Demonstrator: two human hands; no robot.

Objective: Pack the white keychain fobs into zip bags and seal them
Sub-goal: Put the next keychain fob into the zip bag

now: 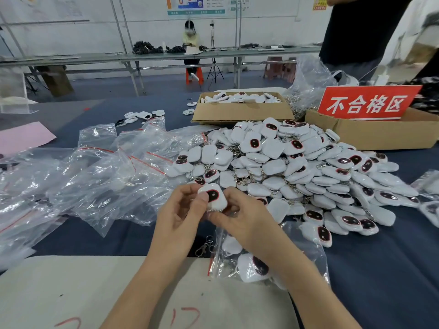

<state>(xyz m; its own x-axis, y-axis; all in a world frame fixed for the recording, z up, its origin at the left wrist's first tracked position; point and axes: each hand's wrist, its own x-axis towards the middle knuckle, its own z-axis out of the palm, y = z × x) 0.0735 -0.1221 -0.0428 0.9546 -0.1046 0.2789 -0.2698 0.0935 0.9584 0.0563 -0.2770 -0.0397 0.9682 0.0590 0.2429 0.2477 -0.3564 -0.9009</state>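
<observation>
Both hands are on one fob [212,197]: left hand [180,210] and right hand [240,222] pinch its edges, close to the part-filled zip bag [261,264], presumably for a quick drop-in.

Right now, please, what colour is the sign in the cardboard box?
The sign is red with white lettering; head view.

Left grip [183,210] and right grip [240,219] meet ahead, fingers curled inward, thumbs pinching.
</observation>
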